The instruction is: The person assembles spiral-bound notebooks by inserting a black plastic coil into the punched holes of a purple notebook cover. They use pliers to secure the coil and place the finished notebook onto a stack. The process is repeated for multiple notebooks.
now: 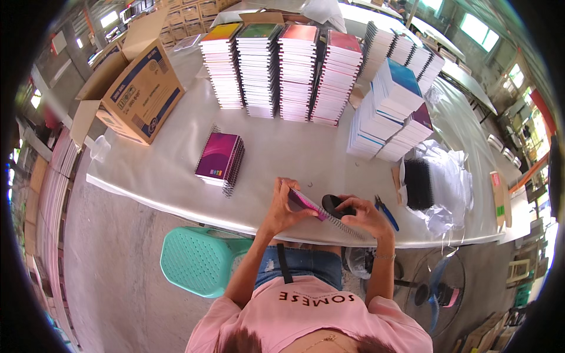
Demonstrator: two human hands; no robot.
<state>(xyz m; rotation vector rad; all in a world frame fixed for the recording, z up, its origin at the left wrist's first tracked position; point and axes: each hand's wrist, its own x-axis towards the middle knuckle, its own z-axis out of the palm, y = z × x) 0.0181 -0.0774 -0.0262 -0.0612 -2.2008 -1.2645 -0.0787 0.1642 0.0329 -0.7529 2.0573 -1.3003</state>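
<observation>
My left hand [282,209] grips a purple notebook [302,202], held on edge over the front of the table with fingers behind and thumb in front. A metal spiral coil [344,227] runs along the notebook's edge and sticks out past it toward the lower right. My right hand [366,217] is closed around a round black object [334,204] beside the coil; its exact kind is unclear. Blue-handled pliers [386,214] lie just right of that hand. A small stack of purple spiral notebooks [219,154] sits to the left.
An open cardboard box [144,94] stands at the left. Tall notebook stacks [294,73] line the back, with unbound paper blocks [376,126] to their right. Black coils [418,183] rest in white plastic wrapping [450,185]. A green stool [197,262] and a fan [436,293] are below the table.
</observation>
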